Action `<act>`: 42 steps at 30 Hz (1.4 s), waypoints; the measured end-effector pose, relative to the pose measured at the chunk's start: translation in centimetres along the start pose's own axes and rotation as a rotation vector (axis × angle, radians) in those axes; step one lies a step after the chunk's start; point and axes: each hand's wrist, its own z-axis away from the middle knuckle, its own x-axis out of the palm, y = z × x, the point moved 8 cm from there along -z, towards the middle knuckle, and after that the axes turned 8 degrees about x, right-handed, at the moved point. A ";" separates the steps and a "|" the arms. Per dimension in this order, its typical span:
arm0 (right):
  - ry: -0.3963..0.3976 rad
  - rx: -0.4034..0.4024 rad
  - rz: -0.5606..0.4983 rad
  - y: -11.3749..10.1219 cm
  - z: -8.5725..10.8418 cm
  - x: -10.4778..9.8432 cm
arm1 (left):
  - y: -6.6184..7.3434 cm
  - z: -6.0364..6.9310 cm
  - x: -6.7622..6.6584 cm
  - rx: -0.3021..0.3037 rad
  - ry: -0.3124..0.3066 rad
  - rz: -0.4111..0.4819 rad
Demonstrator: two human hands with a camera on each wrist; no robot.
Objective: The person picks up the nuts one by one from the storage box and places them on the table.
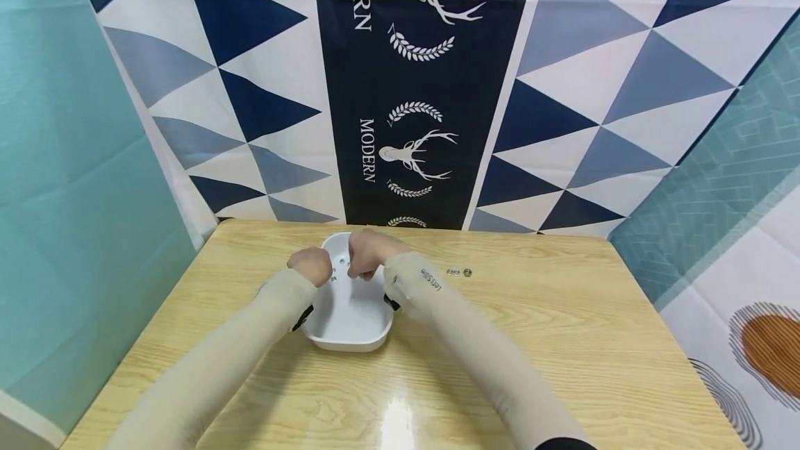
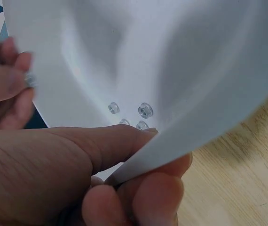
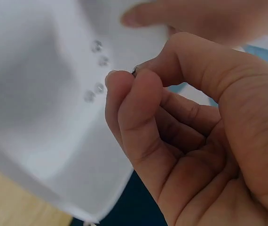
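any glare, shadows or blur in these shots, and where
head view: bright glare on the table at bottom centre, soft shadows beside the sleeved forearms; left wrist view: right hand blurred at the left edge, left hand sharper; right wrist view: left hand blurred at the top, nuts in the white tray out of focus, right hand sharp
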 end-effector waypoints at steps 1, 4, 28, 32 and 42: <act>0.008 -0.001 -0.009 0.1 0.2 -0.5 | 0.0 0.0 0.0 0.001 0.000 -0.002; 0.038 -0.012 -0.019 0.8 0.8 -2.4 | 0.1 0.1 -0.1 0.004 0.002 -0.002; 0.112 0.138 -0.111 17.4 5.8 -7.1 | 0.2 0.4 -0.3 0.033 0.018 0.019; 0.087 0.217 -0.130 21.4 6.6 -6.2 | 0.1 0.5 -0.1 0.031 0.011 0.019; 0.075 0.270 -0.117 26.1 7.2 -3.3 | 0.1 0.5 0.0 0.044 0.020 0.008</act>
